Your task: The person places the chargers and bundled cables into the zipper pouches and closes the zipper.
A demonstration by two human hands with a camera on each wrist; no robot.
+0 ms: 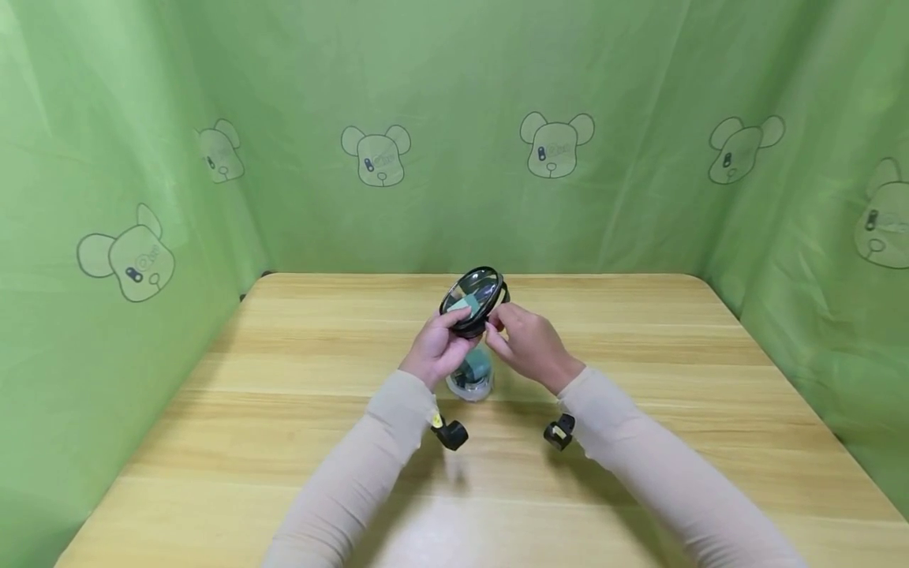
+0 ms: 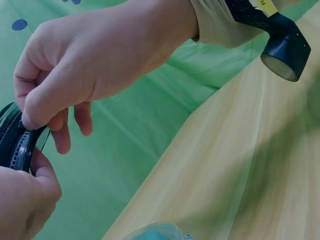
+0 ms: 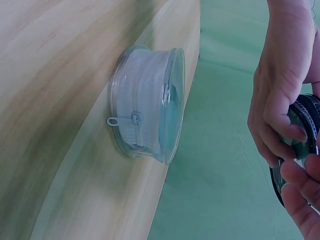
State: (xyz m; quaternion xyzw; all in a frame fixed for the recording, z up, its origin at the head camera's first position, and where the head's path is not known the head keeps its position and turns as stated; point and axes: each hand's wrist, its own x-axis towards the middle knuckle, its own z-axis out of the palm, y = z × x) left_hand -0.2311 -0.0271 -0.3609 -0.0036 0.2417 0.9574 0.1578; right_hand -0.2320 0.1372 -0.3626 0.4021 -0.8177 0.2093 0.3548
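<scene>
My left hand [image 1: 436,347] grips a small round clear zip case [image 1: 477,290] with black trim, thumb on its front face. The case is tilted, held above the table, and something pale teal shows through its clear face. At its right edge my right hand [image 1: 529,343] pinches the black zipper [image 2: 20,135] between thumb and forefinger; the zipper pull itself is hidden by the fingers. Below the hands stands a second round clear case [image 3: 145,102] with white zipper tape and a whitish pull [image 3: 122,120]; something teal shows in it.
The wooden table [image 1: 284,442] spreads out around the hands, bounded at back and sides by green curtains [image 1: 454,213] printed with bear heads. A black wrist camera [image 1: 451,434] hangs at the left cuff, another wrist camera [image 1: 559,432] at the right.
</scene>
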